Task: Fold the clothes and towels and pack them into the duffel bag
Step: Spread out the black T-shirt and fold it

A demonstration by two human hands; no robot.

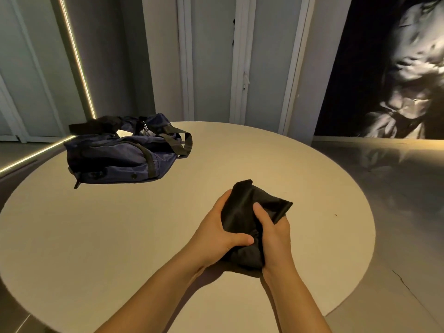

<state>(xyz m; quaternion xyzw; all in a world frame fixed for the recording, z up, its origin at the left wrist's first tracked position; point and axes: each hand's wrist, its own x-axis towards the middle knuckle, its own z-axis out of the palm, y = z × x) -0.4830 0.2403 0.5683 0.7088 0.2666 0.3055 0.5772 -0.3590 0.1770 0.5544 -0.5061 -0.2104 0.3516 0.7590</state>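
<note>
Head view shows the fingers (pixel 262 213) of both hands curled around a black cloth (pixel 242 212), which is folded into a compact bundle. The left hand (pixel 221 229) clasps its left flank, thumb laid across the near end. The right hand (pixel 276 236) clasps its right flank, thumb pressed into the top. The bundle sits between the palms, low over the tabletop (pixel 108 248); I cannot tell whether its underside touches the surface. Its long axis runs away from the person and leans a little right. The far end pokes out beyond the fingers, with one corner jutting right.

The bag (pixel 115 157), dark blue, lies far and to the left of the hands, well apart from them. Its long axis runs roughly left to right. The left hand is the nearer one, so the carry would go forward and leftward across the body. A pale patch shows at the bag's top, which suggests an opening. How wide it gapes is hidden from here. A black strap (pixel 185 145) loops off the bag's right end onto the tabletop and could snag the bundle on its way in.

Bare tabletop lies between hands and bag, which leaves open room for the move. The bag's left end sits close to the round rim. The rim also curves just right of the bundle, with grey floor (pixel 396 212) beyond.
</note>
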